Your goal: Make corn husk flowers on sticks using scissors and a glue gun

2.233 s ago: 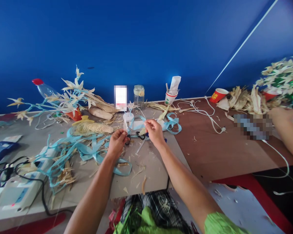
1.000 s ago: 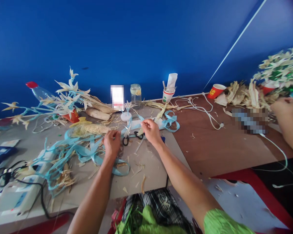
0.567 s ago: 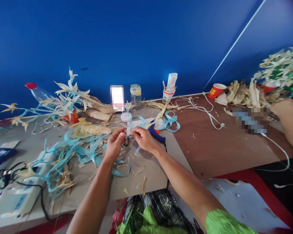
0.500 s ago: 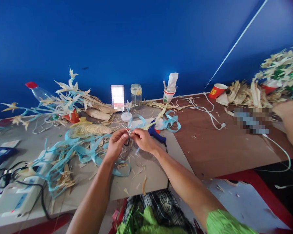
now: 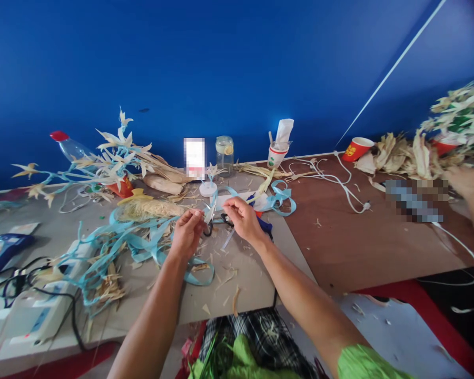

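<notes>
My left hand (image 5: 188,233) is closed in a pinch on a small pale husk piece (image 5: 210,213) held just above the grey table (image 5: 245,273). My right hand (image 5: 243,218) is also pinched, a little to the right of it; what its fingertips hold is too small to name. Black-handled scissors (image 5: 217,223) lie on the table between and just behind the two hands. Light blue ribbon (image 5: 134,239) trails in loops to the left of my left hand.
A branch of husk flowers (image 5: 110,152) and a bottle (image 5: 69,145) stand at the back left. A glass jar (image 5: 224,150), a paper cup (image 5: 275,155), white cord (image 5: 335,181) and a red cup (image 5: 355,148) lie behind. Another person's hand (image 5: 468,184) works at the right by husk piles (image 5: 403,155).
My hands came together over the scissors and have now drawn slightly apart. The left hand keeps its pinch on the husk piece.
</notes>
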### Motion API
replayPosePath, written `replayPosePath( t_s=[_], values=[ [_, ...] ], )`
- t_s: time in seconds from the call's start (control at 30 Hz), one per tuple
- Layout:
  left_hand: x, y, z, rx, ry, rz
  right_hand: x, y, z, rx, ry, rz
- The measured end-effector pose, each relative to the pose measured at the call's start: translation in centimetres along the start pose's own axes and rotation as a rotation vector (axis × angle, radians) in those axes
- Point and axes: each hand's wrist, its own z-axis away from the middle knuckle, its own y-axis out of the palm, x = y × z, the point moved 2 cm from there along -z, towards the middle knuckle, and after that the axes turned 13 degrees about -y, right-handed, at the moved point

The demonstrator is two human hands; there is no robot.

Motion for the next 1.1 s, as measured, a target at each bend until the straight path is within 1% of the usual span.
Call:
replayPosePath(
  t_s=[0.03, 0.07, 0.13, 0.2, 0.27, 0.33, 0.43, 0.57, 0.63, 0.73, 0.87, 0.97, 1.1],
  values=[
    [0.0, 0.0, 0.0, 0.022, -0.010, 0.025, 0.0, 0.0, 0.0, -0.009, -0.054, 0.013],
    [0.0, 0.0, 0.0, 0.046, -0.021, 0.043, 0.1, 0.1, 0.1, 0.012, -0.121, 0.033],
    [0.1, 0.0, 0.1, 0.086, -0.047, 0.060, 0.5, 0.7, 0.3, 0.101, -0.270, 0.082],
    [0.2, 0.0, 0.1, 0.101, -0.073, 0.066, 0.9, 1.5, 0.6, 0.189, -0.400, 0.144],
    [0.3, 0.0, 0.2, 0.101, -0.091, 0.071, 1.1, 2.1, 1.0, 0.228, -0.476, 0.205],
    [0.4, 0.1, 0.3, 0.107, -0.104, 0.065, 1.1, 2.4, 1.2, 0.231, -0.503, 0.253],
    [0.5, 0.3, 0.3, 0.127, -0.111, 0.042, 0.9, 2.4, 1.2, 0.179, -0.469, 0.267],
    [0.6, 0.5, 0.5, 0.133, -0.093, 0.000, 1.0, 2.0, 1.1, 0.070, -0.331, 0.203],
    [0.5, 0.6, 0.5, 0.116, -0.079, -0.033, 1.0, 1.9, 1.0, 0.041, -0.267, 0.181],
    [0.5, 0.7, 0.6, 0.095, -0.055, -0.059, 1.0, 2.0, 0.9, 0.034, -0.193, 0.167],
    [0.7, 0.8, 0.6, 0.123, -0.041, -0.064, 0.8, 2.2, 0.9, 0.044, -0.137, 0.203],
    [0.8, 0.8, 0.6, 0.121, -0.027, -0.090, 0.8, 2.2, 1.0, 0.033, -0.086, 0.234],
    [0.9, 0.8, 0.5, 0.099, 0.005, -0.142, 0.9, 2.2, 1.0, 0.014, 0.014, 0.173]
  ],
)
